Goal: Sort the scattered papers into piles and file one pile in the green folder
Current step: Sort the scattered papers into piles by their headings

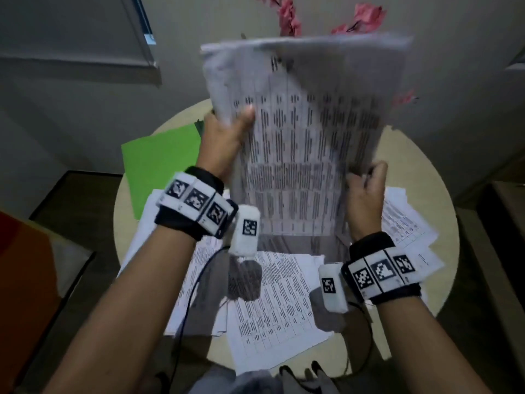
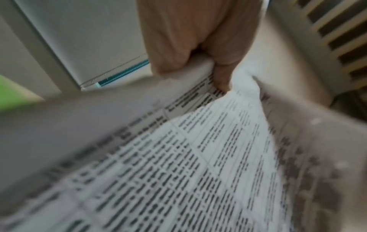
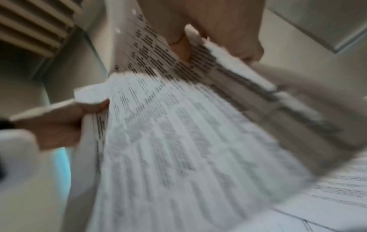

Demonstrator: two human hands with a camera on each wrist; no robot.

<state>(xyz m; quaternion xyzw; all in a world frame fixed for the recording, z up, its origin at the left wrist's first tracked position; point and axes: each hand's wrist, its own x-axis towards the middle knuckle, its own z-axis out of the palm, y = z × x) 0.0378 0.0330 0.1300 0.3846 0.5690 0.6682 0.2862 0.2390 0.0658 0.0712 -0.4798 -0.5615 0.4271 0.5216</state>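
I hold a stack of printed table sheets upright above the round table. My left hand grips the stack's left edge, thumb on the front page. My right hand grips its lower right edge. In the left wrist view my left hand pinches the stack; in the right wrist view my right hand clamps the sheets. The green folder lies on the table's left side, partly behind my left hand. More loose papers are scattered beneath the stack.
Pink flowers stand behind the lifted stack. Further sheets spread over the right part of the table. An orange seat is at the lower left. Cables hang from the wrist devices.
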